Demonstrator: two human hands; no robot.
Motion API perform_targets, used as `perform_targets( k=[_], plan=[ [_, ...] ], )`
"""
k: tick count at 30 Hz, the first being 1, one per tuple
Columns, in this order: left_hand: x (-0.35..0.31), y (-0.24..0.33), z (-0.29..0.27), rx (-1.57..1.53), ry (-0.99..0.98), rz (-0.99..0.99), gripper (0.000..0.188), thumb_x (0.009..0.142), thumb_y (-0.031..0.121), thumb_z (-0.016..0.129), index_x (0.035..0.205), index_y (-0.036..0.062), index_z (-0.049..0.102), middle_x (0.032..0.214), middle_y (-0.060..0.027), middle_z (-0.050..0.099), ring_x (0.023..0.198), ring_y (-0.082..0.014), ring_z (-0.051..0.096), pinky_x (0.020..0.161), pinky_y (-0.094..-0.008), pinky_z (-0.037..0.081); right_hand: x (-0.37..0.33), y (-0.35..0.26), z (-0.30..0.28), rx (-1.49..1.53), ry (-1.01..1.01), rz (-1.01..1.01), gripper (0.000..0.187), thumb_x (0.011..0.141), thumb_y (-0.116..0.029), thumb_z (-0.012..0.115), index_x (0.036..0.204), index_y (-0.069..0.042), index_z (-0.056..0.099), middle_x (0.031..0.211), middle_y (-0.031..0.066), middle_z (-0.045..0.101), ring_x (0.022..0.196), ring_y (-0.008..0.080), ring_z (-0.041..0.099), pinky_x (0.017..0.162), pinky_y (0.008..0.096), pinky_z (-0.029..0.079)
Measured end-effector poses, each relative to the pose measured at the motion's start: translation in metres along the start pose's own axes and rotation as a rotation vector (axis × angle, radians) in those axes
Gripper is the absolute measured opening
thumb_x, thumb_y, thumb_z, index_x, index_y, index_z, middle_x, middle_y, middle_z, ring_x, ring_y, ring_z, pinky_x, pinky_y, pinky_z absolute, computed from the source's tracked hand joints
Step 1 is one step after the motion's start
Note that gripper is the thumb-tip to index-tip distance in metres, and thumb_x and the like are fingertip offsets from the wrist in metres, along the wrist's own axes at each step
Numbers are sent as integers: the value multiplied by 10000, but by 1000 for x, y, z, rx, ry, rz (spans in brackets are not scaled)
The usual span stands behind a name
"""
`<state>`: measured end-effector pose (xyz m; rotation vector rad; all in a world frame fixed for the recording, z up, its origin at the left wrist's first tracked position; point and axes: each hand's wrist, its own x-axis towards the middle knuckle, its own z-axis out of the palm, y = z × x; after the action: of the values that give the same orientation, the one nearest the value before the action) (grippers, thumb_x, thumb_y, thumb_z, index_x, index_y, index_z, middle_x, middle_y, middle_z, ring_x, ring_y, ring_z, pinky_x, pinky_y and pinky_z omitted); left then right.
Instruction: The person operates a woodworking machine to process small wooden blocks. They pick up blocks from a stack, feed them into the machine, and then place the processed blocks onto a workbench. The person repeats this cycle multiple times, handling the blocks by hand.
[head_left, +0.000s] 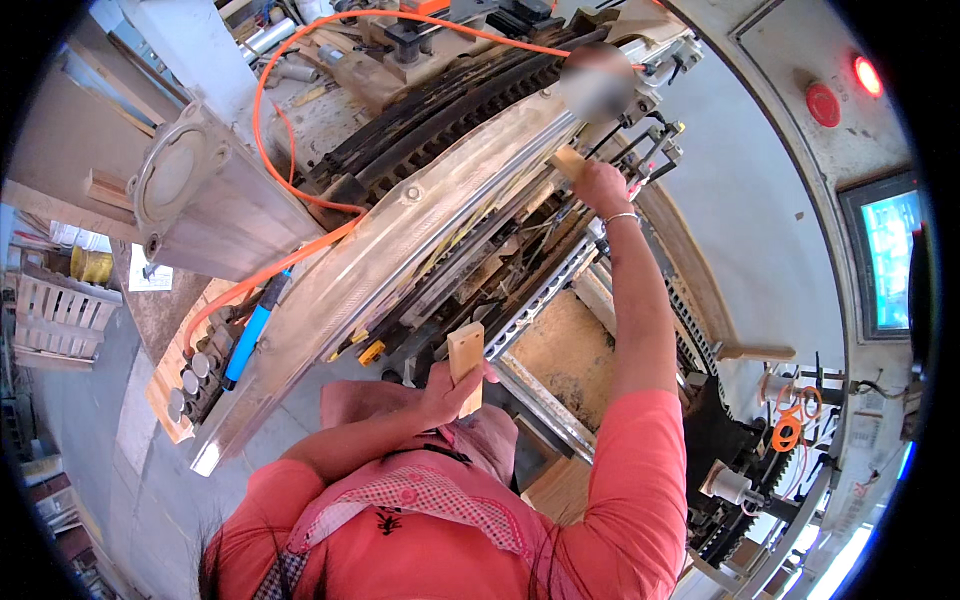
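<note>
My left hand (441,398), close to my body, is closed around a short flat wooden block (465,352) that stands nearly upright. Two small dark marks show near the block's top. Stretched far forward, my right hand (602,190) grips another pale wooden piece (568,162) by its near end. It is held over the far end of a long machine, beside the metal clamps and fittings (655,140). The right fingers are partly hidden by the back of the hand.
The machine's long pale metal beam (385,215) runs diagonally in front of me. An orange hose (257,110) loops over it, near a blue tubular tool (248,343). Sawdust (560,350) fills a framed bed below. At right are a lit screen (893,260) and red button (823,104).
</note>
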<state>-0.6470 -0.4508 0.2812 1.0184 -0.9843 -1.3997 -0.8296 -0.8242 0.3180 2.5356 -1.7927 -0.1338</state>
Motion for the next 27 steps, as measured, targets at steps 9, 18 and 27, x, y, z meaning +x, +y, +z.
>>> perform_targets(
  k=[9,18,27],
  plan=[
    [5,8,6,72,-14,-171,223,922,184,481,855,12,606,775,-19,577,715,-90,523,638,-259,421,2,6,4,59,20,-37,246,721,-207,567,847,-13,650,851,192,648,825,339,635,743,408,514],
    [8,4,6,116,-28,-126,246,921,192,442,850,11,593,818,-40,599,738,-107,539,664,-259,429,2,7,7,100,69,-42,256,697,-234,623,831,-18,649,853,180,649,813,321,639,726,399,517],
    [7,8,6,156,-43,-131,224,908,191,463,857,10,586,801,-39,593,729,-104,531,649,-257,425,5,12,17,101,103,-56,259,688,-239,625,824,-18,635,832,170,648,786,311,643,698,393,526]
  ],
)
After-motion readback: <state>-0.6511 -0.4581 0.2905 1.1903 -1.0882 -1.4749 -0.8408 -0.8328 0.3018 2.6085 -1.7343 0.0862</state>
